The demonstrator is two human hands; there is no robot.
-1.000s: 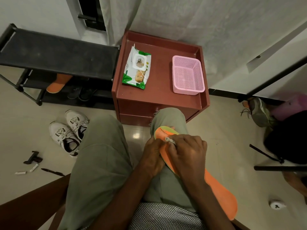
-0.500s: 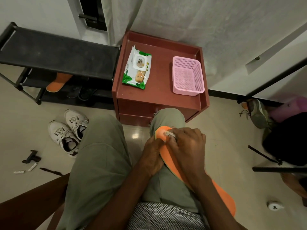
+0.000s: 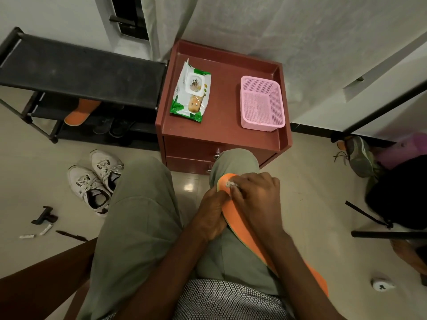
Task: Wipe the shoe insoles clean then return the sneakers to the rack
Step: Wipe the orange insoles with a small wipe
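An orange insole (image 3: 240, 224) with a green edge lies along my right thigh. My left hand (image 3: 211, 215) grips its left edge near the toe end. My right hand (image 3: 256, 197) pinches a small wadded white wipe (image 3: 231, 184) and presses it on the insole's tip. A pair of white sneakers (image 3: 97, 181) stands on the floor to the left. A second orange insole (image 3: 79, 112) leans on the lower shelf of the black shoe rack (image 3: 76, 68).
A red-brown bedside cabinet (image 3: 223, 135) stands in front of my knees, carrying a pack of wet wipes (image 3: 190, 91) and a pink basket (image 3: 262, 103). Small dark tools (image 3: 45, 218) lie on the floor at left. A grey shoe (image 3: 360, 155) and a black bag (image 3: 397, 192) sit at right.
My right hand has slid the wipe up the insole toward its tip, and the insole has shifted slightly up my thigh. The left hand keeps its grip.
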